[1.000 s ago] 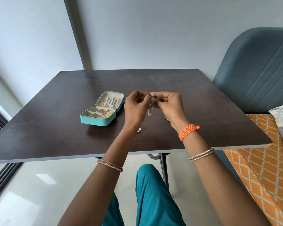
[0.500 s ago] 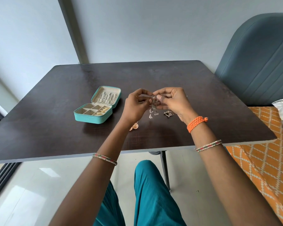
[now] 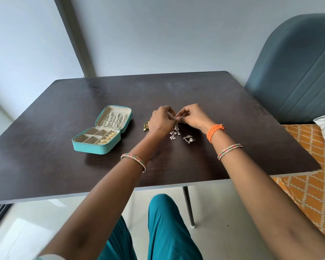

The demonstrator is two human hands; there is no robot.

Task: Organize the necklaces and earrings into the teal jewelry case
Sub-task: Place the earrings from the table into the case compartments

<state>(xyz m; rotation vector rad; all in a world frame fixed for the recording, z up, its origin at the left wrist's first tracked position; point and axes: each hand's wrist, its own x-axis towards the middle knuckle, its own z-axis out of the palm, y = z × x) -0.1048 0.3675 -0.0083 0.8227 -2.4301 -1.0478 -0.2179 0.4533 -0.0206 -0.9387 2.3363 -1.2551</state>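
- The hands have moved farther out over the dark wooden table [image 3: 233,113].
- Left hand [image 3: 160,121] and right hand [image 3: 193,117] both pinch one dangly silver earring [image 3: 174,131].
- The open teal jewelry case [image 3: 97,147] sits to the left.

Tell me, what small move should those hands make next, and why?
Probably carry the dangling silver beaded earring, pinched by both the left hand and the right hand, leftward to the open teal jewelry case: its front compartments look partly unfilled.

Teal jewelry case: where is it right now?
In the head view the teal jewelry case lies open on the dark table, to the left of the left hand, its lid tilted back and holding necklaces.
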